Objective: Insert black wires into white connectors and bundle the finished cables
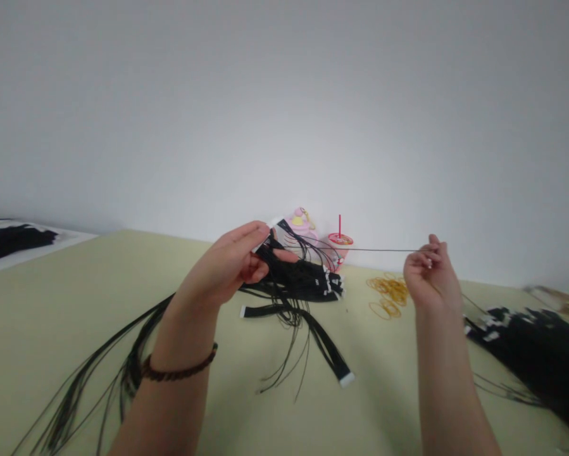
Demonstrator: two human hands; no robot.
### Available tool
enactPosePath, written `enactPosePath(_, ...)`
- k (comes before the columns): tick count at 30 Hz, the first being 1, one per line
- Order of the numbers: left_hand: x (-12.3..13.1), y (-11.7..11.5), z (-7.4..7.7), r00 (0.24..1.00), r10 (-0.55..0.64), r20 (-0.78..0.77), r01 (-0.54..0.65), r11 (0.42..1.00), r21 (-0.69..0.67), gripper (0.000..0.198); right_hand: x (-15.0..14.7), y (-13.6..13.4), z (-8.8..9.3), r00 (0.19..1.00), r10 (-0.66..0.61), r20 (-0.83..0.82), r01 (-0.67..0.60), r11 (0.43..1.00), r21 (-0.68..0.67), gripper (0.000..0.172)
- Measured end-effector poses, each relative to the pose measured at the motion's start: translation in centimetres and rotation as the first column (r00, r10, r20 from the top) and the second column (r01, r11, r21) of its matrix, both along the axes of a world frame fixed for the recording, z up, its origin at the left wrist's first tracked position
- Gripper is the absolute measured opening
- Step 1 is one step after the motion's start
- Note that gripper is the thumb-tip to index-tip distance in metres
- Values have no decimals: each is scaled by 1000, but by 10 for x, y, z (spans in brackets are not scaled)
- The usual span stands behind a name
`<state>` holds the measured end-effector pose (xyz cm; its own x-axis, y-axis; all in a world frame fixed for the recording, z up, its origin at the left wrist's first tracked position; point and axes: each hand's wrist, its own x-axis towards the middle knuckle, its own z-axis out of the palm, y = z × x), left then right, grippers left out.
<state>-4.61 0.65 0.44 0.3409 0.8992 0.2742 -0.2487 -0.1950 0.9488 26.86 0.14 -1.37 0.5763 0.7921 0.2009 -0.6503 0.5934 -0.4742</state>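
My left hand (234, 263) is closed round a bunch of black wire cables (303, 275) with small white connectors, held above the pale green table (99, 297). A single thin black wire (374, 249) stretches taut from that bunch to my right hand (429, 272), which pinches its white-tipped end between thumb and fingers. Loose wire ends trail down from the bunch across the table toward my left forearm, which wears a dark braided bracelet (180, 372).
A flat black cable with a white plug (334, 361) lies on the table below the bunch. Yellow rubber bands (389, 292) lie between my hands. A pink cup with a red straw (337, 244) stands by the wall. More black cables are piled at the right (531, 348) and far left (9, 240).
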Motion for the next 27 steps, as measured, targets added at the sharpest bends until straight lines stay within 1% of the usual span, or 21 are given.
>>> enactPosePath(3, 6, -1, 0, 998, -57, 9, 57, 998, -13, 23, 3, -7, 7, 997, -45, 56, 45, 999, 14, 26)
enactPosePath(5, 11, -2, 0, 996, -86, 14, 86, 995, -42, 20, -6, -12, 10, 990, -66, 126, 64, 998, 14, 28)
enactPosePath(7, 18, -5, 1, 995, -100, 18, 101, 992, -82, 20, -23, -20, 10, 965, -73, 254, 68, 997, 31, 23)
enactPosePath(8, 21, -6, 2, 994, -106, 19, 107, 989, -100, 21, -33, -24, 8, 936, -74, 345, 62, 997, 46, 16)
enactPosePath(9, 24, -8, 2, 993, -115, 19, 117, 987, -114, 21, -44, -30, 7, 888, -83, 453, 64, 996, 57, 12)
enactPosePath(10, 27, -9, 3, 992, -128, 20, 129, 984, -124, 22, -54, -35, 5, 816, -90, 570, 74, 996, 53, 12)
enactPosePath(11, 30, -11, 3, 989, -146, 21, 147, 980, -132, 23, -63, -41, 3, 728, -109, 677, 103, 993, 49, 12)
enactPosePath(12, 33, -13, 3, 986, -167, 22, 168, 976, -138, 24, -71, -47, 1, 611, -119, 783, 135, 990, 45, 13)
enactPosePath(13, 36, -14, 3, 982, -189, 24, 191, 971, -142, 25, -77, -52, 0, 473, -131, 872, 164, 985, 59, 15)
enactPosePath(15, 40, -16, 3, 973, -229, 33, 231, 962, -146, 27, -87, -62, 0, 194, -163, 967, 169, 977, 131, 21)
enactPosePath(16, 42, -17, 2, 969, -246, 37, 248, 957, -148, 27, -90, -65, 0, 89, -185, 979, 155, 973, 170, 24)
enactPosePath(17, 44, -17, 1, 964, -262, 41, 265, 953, -149, 27, -93, -67, -1, 32, -201, 979, 149, 970, 195, 26)
enactPosePath(18, 46, -17, 0, 960, -276, 45, 279, 948, -150, 27, -95, -68, -1, 26, -209, 978, 155, 967, 202, 27)
enactPosePath(19, 47, -17, -2, 956, -289, 46, 293, 944, -152, 26, -97, -69, -2, 60, -208, 976, 172, 966, 195, 28)
enactPosePath(21, 49, -16, -4, 949, -311, 41, 314, 937, -156, 23, -101, -67, -5, 168, -176, 970, 216, 967, 138, 28)
enactPosePath(22, 49, -16, -6, 948, -317, 35, 318, 935, -155, 22, -103, -66, -7, 210, -172, 963, 233, 965, 121, 25)
enactPosePath(23, 50, -16, -7, 947, -319, 26, 319, 935, -154, 22, -104, -64, -9, 227, -179, 957, 247, 961, 122, 19)
enactPosePath(24, 50, -16, -8, 948, -317, 15, 316, 937, -152, 21, -105, -63, -10, 214, -194, 957, 261, 956, 135, 13)
enactPosePath(25, 50, -16, -9, 950, -313, 5, 311, 939, -146, 21, -105, -62, -10, 178, -214, 960, 281, 947, 159, 8)
enactPosePath(27, 50, -16, -10, 953, -302, -12, 298, 945, -131, 21, -105, -61, -10, 78, -258, 963, 319, 922, 221, 7)
